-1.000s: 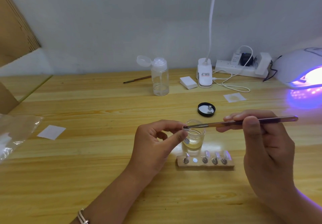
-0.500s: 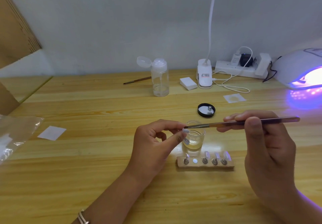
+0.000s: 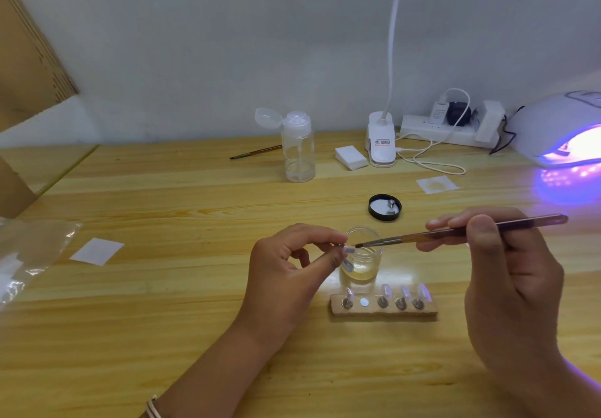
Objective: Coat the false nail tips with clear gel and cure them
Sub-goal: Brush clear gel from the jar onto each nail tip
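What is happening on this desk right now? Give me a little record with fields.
Left hand: pinches a nail tip at the jar's rim
Right hand: holds a brush, bristles at that tip
Jar: open, clear gel at bottom
Wooden holder: four tips standing, one spot bare
Lamp: lit purple, far right

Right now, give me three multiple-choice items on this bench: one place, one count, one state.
1. Where is the black lid? A) beyond the jar B) on the jar C) in the plastic bag
2. How many nail tips stand on the wooden block? A) two B) four C) six
3. The curing lamp is: A) dark B) tipped over C) lit purple

1 A: the lid lies on the table behind the open jar.
2 B: four tips stand, and one slot is bare.
3 C: purple light glows from its mouth onto the table.
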